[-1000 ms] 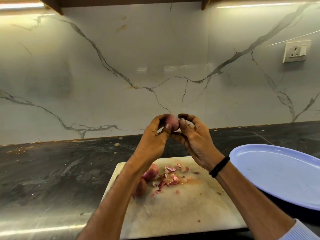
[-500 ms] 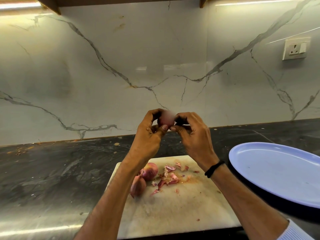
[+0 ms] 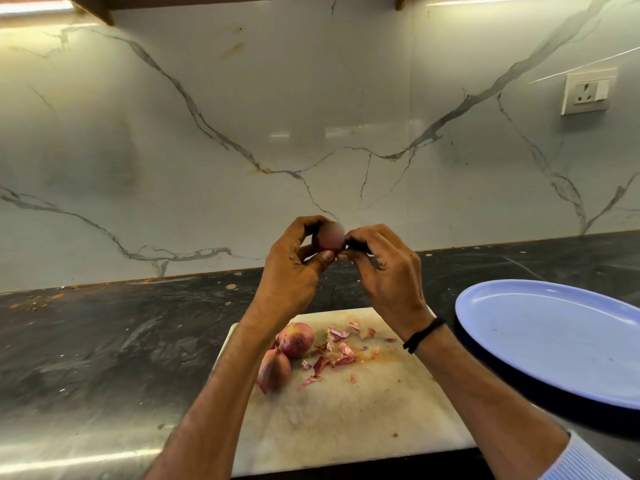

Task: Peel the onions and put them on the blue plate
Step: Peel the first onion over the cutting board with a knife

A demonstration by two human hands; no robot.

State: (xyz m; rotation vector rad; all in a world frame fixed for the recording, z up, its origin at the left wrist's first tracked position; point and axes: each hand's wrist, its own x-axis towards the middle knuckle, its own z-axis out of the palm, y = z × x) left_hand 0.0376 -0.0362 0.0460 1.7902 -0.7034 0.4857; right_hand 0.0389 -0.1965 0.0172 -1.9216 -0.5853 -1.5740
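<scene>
1. Onion (image 3: 330, 237): raised above the board, between your two hands, probably so loose skin drops clear of the plate. It is blurred, so you cannot tell how much skin is left.
2. Left hand (image 3: 294, 271): fingers curled round the onion with the thumb beneath, likely steadying it.
3. Right hand (image 3: 384, 271): fingertips pinch the onion's right side, apparently working at the skin. What lies between them is hidden.
4. Onions (image 3: 285, 353): two, in their skins, touching each other on the board's left part under your left forearm, within reach for their turn.
5. Peels (image 3: 337, 351): pink scraps scattered just right of that pair, below where you work.
6. Board (image 3: 346, 420): pale and stained, lying on the counter in front of you.
7. Plate (image 3: 554, 341): blue, to the right of the board, with no onion on it. The task looks to be at an early stage.
8. Counter (image 3: 104, 341): dark and streaked, backed by a veined marble wall.
</scene>
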